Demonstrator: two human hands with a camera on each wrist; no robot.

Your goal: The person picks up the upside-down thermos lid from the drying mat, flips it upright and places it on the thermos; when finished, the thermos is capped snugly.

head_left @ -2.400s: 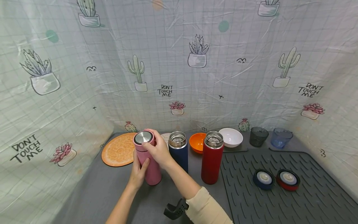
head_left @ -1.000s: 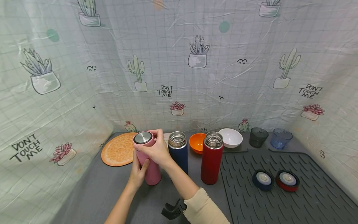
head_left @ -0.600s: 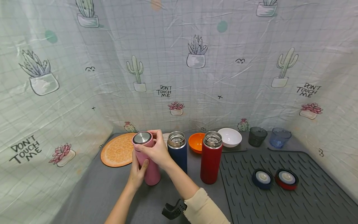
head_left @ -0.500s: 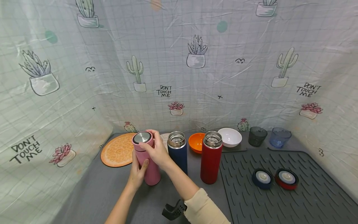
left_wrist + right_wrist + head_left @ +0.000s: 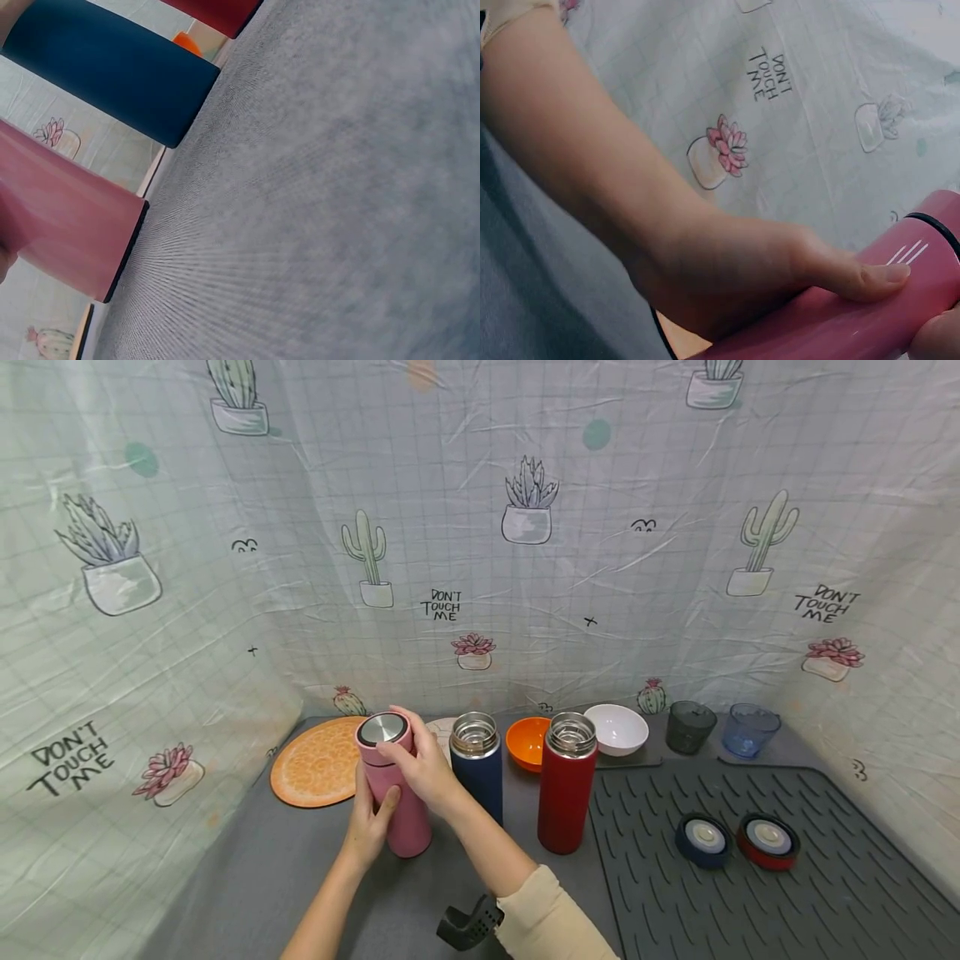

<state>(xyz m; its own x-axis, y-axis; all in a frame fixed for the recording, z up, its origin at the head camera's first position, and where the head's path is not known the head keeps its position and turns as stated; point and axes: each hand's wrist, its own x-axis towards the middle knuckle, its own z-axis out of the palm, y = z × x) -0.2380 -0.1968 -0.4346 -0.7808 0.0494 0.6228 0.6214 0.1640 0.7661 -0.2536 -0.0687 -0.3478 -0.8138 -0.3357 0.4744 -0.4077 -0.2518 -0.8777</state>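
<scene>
Grey tabletop [image 5: 285,868], centre frame: three flasks, two loose caps lower right; both hands gripping pink flask [image 5: 401,810], left hand [image 5: 369,827] low, right hand [image 5: 422,766] near lid.

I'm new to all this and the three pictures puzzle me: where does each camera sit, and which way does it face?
Head: worn on the head, looking forward and down at the pink bottle, both hands and forearms showing.
Left wrist: low by the mat, facing the bottles' bases; only a sliver of the left hand shows.
Right wrist: looks along the forearm at the right hand gripping the pink bottle near its cap.
All three views share the pink bottle.
</scene>
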